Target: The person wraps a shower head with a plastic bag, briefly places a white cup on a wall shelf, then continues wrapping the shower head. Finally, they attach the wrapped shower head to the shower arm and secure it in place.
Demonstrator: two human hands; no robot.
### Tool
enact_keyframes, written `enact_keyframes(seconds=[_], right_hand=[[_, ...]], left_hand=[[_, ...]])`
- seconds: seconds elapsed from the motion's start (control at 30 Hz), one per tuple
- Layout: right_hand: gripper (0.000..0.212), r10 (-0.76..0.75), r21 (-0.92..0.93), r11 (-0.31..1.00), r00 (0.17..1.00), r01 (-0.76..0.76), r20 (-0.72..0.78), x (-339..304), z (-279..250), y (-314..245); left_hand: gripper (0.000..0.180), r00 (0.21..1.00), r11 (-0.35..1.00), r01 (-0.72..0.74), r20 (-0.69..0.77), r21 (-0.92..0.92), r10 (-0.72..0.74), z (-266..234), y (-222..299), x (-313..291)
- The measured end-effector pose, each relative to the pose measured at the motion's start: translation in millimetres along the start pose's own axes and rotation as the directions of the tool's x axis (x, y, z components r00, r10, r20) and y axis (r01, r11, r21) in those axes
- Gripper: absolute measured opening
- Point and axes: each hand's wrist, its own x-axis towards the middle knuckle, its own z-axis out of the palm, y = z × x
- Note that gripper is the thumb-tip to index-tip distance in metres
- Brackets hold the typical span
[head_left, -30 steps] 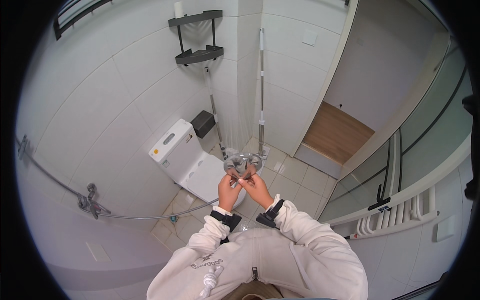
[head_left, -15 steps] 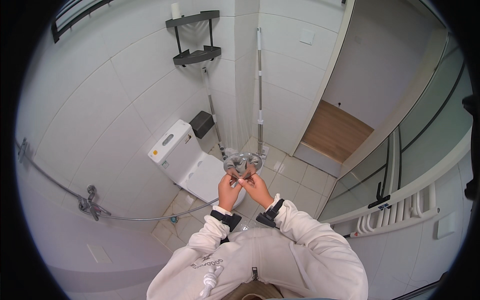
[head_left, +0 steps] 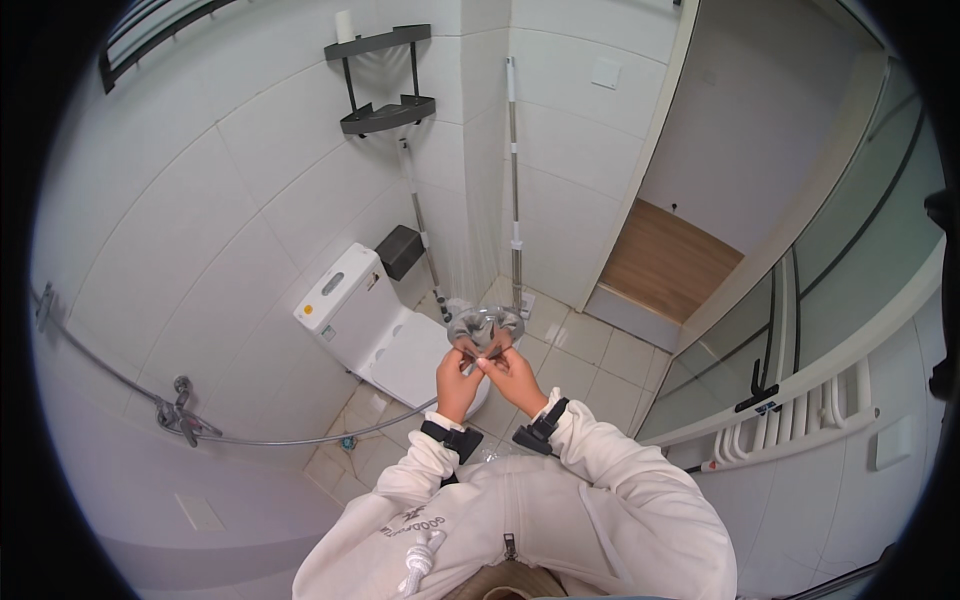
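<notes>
In the head view, a round, mirror-bright metal dish [head_left: 487,321] is in the air in front of the person, above the tiled floor [head_left: 605,372] and, as seen from overhead, just beside the lid end of the white toilet [head_left: 408,350]. The left hand [head_left: 458,386] and the right hand [head_left: 514,382] meet at its near edge, thumb tips together or nearly so, with the fingers closed on the rim from either side; how the fingers lie beneath is hidden. It would probably handle as light and stiff, thin-walled rather than solid, and more apt to dent or scratch than to break. The polished face looks slippery, especially if wet, so the rim seems the best place to take hold, with thumbs above and fingers below, as the grip appears now. Silvery grey, it has a pale, bright outer band and a darker middle carrying warm-toned reflections, apparently of the hands; whether it is a deep bowl or a shallow cover cannot be told. A flexible metal shower hose [head_left: 318,440] runs from the wall valve [head_left: 180,408] and passes out of sight by the left wrist; any link to the dish is hidden.
</notes>
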Motion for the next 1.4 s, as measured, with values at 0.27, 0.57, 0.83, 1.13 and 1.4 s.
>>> enact_keyframes(seconds=[0.27,0.57,0.83,1.13,1.4], right_hand=[[0.026,-0.023,0.046,0.999,1.000,0.024,-0.016,0.5,-0.2,-2.2],[0.022,-0.041,0.007,0.999,0.999,0.041,-0.031,1.5,0.1,-5.7],[0.022,-0.058,-0.010,0.998,0.998,0.057,-0.029,-0.5,-0.7,-11.1],[0.024,-0.067,-0.010,0.998,0.997,0.066,-0.041,-3.4,-8.0,-12.3],[0.023,-0.071,-0.012,0.997,0.995,0.070,-0.075,-8.5,-16.3,-8.3]], left_hand=[[0.025,1.000,1.000,-0.004,0.017,-0.002,0.004,0.4,3.8,3.7],[0.024,1.000,0.998,-0.011,0.016,0.056,0.010,1.1,1.5,6.4],[0.024,1.000,0.998,-0.013,0.022,0.058,0.011,3.5,-0.6,5.5],[0.024,0.999,0.996,-0.029,0.039,0.079,0.026,9.8,-0.7,5.0],[0.023,0.998,0.997,-0.042,0.058,0.070,0.038,19.9,2.8,4.6]])
